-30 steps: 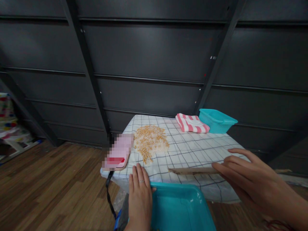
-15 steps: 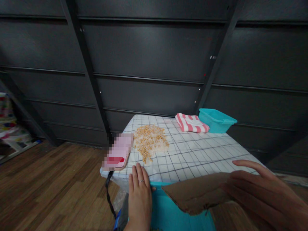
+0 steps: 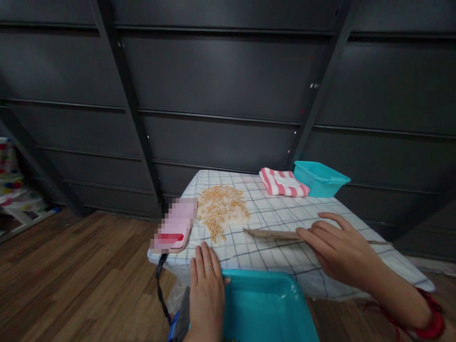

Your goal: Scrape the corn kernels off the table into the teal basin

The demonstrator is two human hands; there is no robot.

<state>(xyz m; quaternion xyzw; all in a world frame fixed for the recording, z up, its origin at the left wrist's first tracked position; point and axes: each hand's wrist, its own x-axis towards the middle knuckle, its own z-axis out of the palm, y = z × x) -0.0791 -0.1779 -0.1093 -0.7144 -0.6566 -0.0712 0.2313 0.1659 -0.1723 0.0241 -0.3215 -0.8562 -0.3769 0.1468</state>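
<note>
Holds one piece of cardboard [image 3: 272, 233] edge-on in the right hand [image 3: 338, 249], fingers slightly spread over its top, low over the checked tablecloth [image 3: 285, 211] and just right of the one heap of yellow beans and white grains [image 3: 223, 209]. Lays the left hand [image 3: 206, 294] flat, fingers pressed together, thumb at the left rim of the near teal tub [image 3: 267, 308]. Beyond, a second tub, the far teal tub [image 3: 320, 178], beside one striped cloth [image 3: 283, 183]; one pink flat object [image 3: 174, 228] left of the heap.

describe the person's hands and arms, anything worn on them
Both are bare, no gloves or sleeves in view. The left hand has a thin ring on one finger. The right hand has a red cord band at the wrist.
</note>
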